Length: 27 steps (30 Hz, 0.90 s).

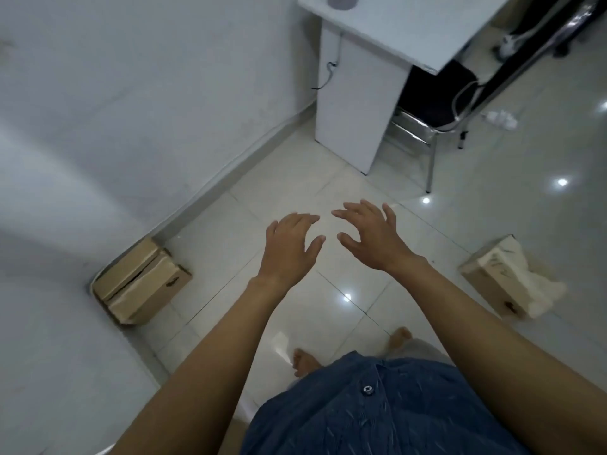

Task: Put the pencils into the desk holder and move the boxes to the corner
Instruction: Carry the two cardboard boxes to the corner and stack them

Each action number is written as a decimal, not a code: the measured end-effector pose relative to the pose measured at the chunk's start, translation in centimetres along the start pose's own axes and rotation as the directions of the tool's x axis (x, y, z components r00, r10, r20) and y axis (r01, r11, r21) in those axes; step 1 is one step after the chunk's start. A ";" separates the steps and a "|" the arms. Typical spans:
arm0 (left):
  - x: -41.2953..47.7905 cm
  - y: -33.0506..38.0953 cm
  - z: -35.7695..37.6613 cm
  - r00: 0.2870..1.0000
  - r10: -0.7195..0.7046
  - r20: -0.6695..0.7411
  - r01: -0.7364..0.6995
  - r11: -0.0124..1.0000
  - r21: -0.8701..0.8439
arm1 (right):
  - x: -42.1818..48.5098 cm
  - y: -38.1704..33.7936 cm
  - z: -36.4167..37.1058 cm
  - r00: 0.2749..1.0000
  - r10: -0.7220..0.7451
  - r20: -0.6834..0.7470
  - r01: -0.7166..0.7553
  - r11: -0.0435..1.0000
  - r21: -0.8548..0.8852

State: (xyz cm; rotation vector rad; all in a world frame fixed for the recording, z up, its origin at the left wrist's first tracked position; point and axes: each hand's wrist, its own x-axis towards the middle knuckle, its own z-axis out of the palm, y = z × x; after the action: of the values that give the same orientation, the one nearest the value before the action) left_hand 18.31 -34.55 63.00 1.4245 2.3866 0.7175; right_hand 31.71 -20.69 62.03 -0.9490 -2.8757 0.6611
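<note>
Tan brown on the corner cardboard boxes (144,284) at eight o'clock, with a small dark mark on one end; same tan on the open cardboard box (486,287) at four o'clock, under cream wrapping (532,287); glossy off-white on the floor tiles (295,178), crossed by thin dark grout lines; white on the desk (354,103) at one o'clock; black seat and chrome legs on the chair (427,103); dark blue with pale flecks on the shirt (377,421), with a dark button.

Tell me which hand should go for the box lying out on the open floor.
Right, probably. The right hand is open, empty and on the same side as the loose box; the left hand, also open, lies toward the corner box, farther away.
</note>
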 end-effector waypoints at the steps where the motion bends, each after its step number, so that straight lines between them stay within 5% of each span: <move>1: 0.6 1.3 0.7 0.999 0.028 0.022 -0.028 1.000 -0.002 | -0.9 1.4 -0.6 1.000 0.030 -0.008 -0.030 1.000 0.004; 11: 4.2 14.8 8.8 0.955 0.217 0.200 -0.208 0.976 -0.068 | -10.3 15.7 -4.6 0.958 0.285 -0.003 -0.282 0.948 0.148; 19: 4.5 25.9 17.8 0.937 0.240 0.254 -0.230 0.971 -0.068 | -17.6 27.7 -7.2 0.917 0.393 0.065 -0.398 0.899 0.181; 27: 6.1 36.6 26.5 0.863 0.342 0.372 -0.325 0.939 -0.109 | -24.0 38.4 -9.2 0.806 0.589 0.063 -0.589 0.786 0.186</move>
State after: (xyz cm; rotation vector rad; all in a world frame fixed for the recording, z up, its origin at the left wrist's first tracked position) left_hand 54.98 -7.52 60.68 1.7947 1.8367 0.4968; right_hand 74.20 -3.29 56.91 -1.8297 -2.4154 0.9525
